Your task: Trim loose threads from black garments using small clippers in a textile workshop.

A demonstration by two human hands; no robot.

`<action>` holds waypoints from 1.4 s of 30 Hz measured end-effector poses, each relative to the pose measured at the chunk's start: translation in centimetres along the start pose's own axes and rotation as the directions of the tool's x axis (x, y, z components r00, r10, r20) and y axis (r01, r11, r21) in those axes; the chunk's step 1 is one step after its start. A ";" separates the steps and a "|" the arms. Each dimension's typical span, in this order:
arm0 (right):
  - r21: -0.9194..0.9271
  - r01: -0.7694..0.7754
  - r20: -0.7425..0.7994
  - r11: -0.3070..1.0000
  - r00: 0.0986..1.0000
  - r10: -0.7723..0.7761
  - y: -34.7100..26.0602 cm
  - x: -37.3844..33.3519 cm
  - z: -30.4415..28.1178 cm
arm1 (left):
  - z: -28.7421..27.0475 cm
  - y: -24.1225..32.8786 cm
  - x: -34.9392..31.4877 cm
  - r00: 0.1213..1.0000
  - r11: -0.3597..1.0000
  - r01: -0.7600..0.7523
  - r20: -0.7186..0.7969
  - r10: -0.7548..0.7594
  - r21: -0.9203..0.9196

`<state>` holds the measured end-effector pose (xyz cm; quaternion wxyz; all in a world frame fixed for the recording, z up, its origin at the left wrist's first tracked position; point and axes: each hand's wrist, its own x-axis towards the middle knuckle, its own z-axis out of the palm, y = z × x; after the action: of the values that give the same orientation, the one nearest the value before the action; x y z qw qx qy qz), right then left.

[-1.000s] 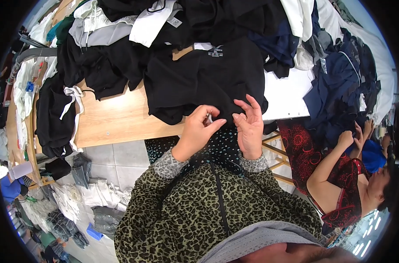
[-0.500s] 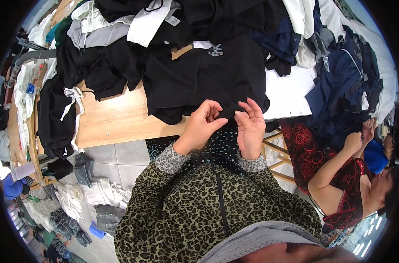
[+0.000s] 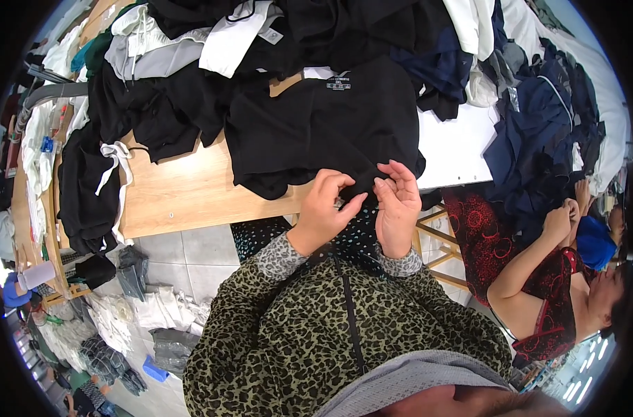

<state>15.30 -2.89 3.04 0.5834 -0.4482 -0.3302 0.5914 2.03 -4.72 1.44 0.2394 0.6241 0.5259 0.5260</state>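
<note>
Left grip (image 3: 323, 212): thumb and forefinger bent toward each other, remaining fingers curled, at the near hem of the black garment (image 3: 323, 132); whether cloth is pinched, we cannot tell. Right grip (image 3: 398, 208): just beside it, fingers half bent, thumb close to them; its hold on the cloth is equally unclear to us.

Garment position: spread mid-counter (image 3: 177, 194), near hem at the front edge. Toward its far side we note small pale print (image 3: 338, 83).

Beyond it, a heap of dark clothes (image 3: 372, 31); beside that, a white cloth (image 3: 229, 45) and a small white tag (image 3: 271, 35) with a dark mark. Left: black clothing (image 3: 87, 184) with a white tie (image 3: 125, 167), draped over the edge. Right: a white panel (image 3: 462, 149), then piled navy cloth (image 3: 532, 146), a co-worker's hands (image 3: 558, 221) near it.

Containers: on the floor (image 3: 212, 247), lower left, we log a grey plastic bag (image 3: 174, 351), contents indistinct, next to a small blue object (image 3: 154, 368).
</note>
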 end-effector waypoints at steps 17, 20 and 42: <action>-0.016 0.002 0.119 1.000 0.993 0.000 -0.5 -0.1 0.3 | -0.4 0.3 2.0 0.924 0.858 0.381 0.123 -0.361 -0.346; 0.000 -0.020 0.128 1.000 0.992 0.019 -0.4 0.2 0.0 | -0.7 -0.1 1.7 0.817 0.637 0.555 0.207 -0.538 -0.534; -0.156 0.030 0.161 0.987 0.987 -0.005 -0.6 -0.1 0.3 | -1.0 -0.8 1.9 0.630 0.208 0.738 0.546 -0.553 -0.641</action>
<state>15.22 -2.91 3.72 0.5227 -0.4411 -0.4257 0.5924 0.56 -2.96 1.89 0.7499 0.2003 0.3960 0.4906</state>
